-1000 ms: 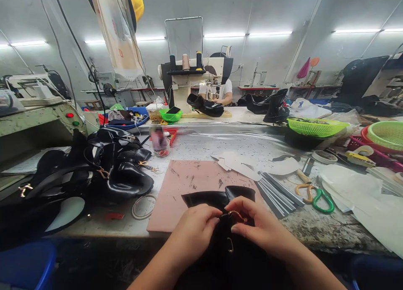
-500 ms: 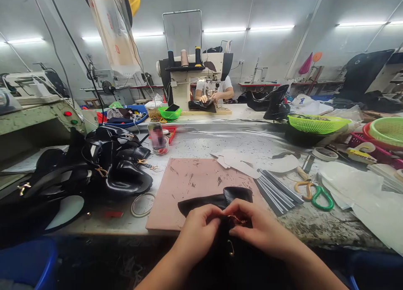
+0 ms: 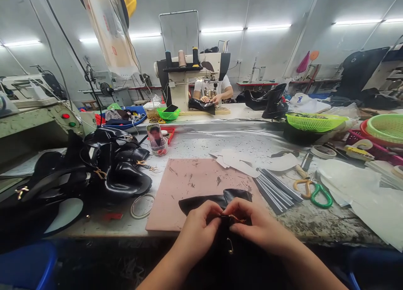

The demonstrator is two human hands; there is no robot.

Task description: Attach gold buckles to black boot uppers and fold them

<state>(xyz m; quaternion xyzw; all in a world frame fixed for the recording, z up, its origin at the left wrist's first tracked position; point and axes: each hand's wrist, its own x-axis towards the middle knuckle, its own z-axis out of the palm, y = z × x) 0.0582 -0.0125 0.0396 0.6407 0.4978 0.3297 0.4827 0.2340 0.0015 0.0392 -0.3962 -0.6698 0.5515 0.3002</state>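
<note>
A black leather boot piece (image 3: 201,201) lies partly on the pink board, its near part hanging toward me over the table edge. My left hand (image 3: 201,223) is closed, thumb and fingers pinching a dark edge or strap of the leather. Close beside it, my right hand (image 3: 255,225) is closed around a gold-coloured metal fitting (image 3: 234,218) on the leather. Fingertips of both hands almost meet, and the fingers hide most of the fitting. Below them, a second gold-coloured metal loop (image 3: 230,246) shows against the black material.
Black boots with gold fittings (image 3: 116,168) are heaped at left. A tape roll (image 3: 142,206) lies beside the pink board (image 3: 182,176). Grey strips (image 3: 277,191), scissors (image 3: 321,196) and white sheets (image 3: 349,185) lie right. Across the table, a person (image 3: 220,92) works at a sewing machine (image 3: 179,82).
My hands keep their grip on the leather and fitting, with slight finger movement. The view shifts a little. Across the table, the person's hands move slightly on the black piece.
</note>
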